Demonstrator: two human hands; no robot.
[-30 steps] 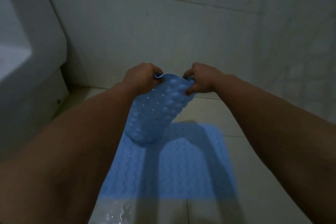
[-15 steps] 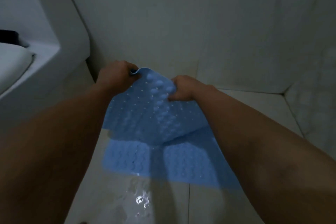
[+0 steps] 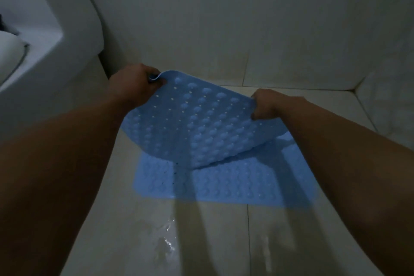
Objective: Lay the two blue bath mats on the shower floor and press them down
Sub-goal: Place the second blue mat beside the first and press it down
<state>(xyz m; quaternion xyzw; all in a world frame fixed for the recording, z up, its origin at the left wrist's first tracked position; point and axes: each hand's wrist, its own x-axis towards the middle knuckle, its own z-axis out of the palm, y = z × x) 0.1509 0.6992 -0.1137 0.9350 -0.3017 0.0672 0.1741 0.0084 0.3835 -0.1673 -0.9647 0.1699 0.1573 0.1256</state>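
Since the earlier frame, the hands have spread apart, opening the upper mat (image 3: pixel 201 123) — left hand (image 3: pixel 134 85) and right hand (image 3: pixel 266 105) each pinch a far corner, suction cups upward, its near edge drooping over the laid mat (image 3: pixel 235 186) on the floor (image 3: pixel 139 242) — ready, seemingly, to flip beyond it.

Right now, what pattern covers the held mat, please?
Rows of raised bumps and small holes on the held mat; head view.
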